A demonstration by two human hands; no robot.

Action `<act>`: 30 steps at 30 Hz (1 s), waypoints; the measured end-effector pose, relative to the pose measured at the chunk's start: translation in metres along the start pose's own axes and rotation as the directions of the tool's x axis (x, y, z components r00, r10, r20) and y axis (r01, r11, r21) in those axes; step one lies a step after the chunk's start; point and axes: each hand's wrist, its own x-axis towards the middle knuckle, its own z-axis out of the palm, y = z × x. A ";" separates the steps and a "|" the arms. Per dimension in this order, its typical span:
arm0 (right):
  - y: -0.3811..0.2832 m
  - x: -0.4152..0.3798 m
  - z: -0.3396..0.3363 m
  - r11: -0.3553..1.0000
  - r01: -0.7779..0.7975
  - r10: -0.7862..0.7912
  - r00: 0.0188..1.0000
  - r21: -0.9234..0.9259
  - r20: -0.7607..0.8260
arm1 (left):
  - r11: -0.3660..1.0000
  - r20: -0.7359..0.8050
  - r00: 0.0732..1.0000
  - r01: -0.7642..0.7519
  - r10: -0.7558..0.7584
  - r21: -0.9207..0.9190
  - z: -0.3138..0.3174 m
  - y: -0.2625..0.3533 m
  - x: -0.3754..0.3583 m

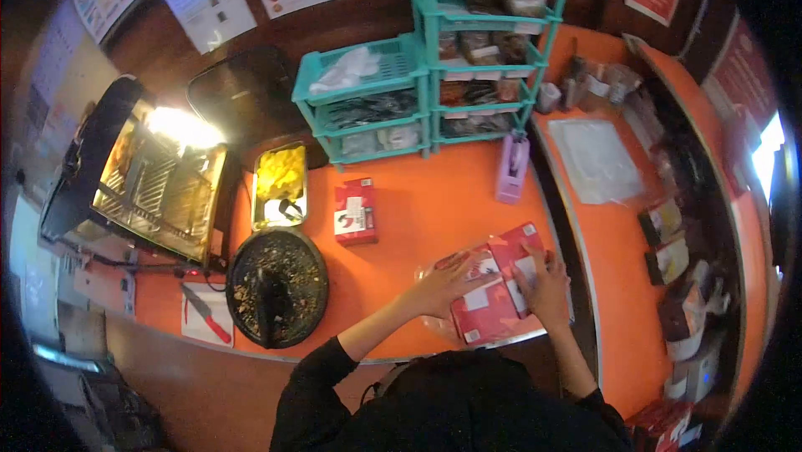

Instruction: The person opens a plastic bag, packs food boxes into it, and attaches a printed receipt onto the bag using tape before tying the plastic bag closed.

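Note:
Red boxes with white labels lie side by side near the front edge of the orange counter. My left hand [445, 286] rests with its fingers spread on the left red box [483, 308] and the clear plastic [434, 323] beside it. On the right red box [516, 243], which sits closer to the counter's right side, my right hand [543, 286] lies with its fingers apart. Another red box [356, 211] stands further back to the left, away from both hands.
A round black pan [277, 287], a metal tray of yellow food [281, 185] and a red-handled knife [207, 315] are at the left, near a lit glass cabinet [159, 189]. Behind are teal racks [426, 76] and a purple dispenser [512, 168]. Plastic bags [595, 159] lie right.

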 end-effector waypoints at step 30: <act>0.076 -0.003 -0.052 0.752 -0.095 0.346 0.899 0.652 -0.268 | 0.999 -0.205 0.978 0.040 -0.041 -0.011 -0.097 -0.023 0.065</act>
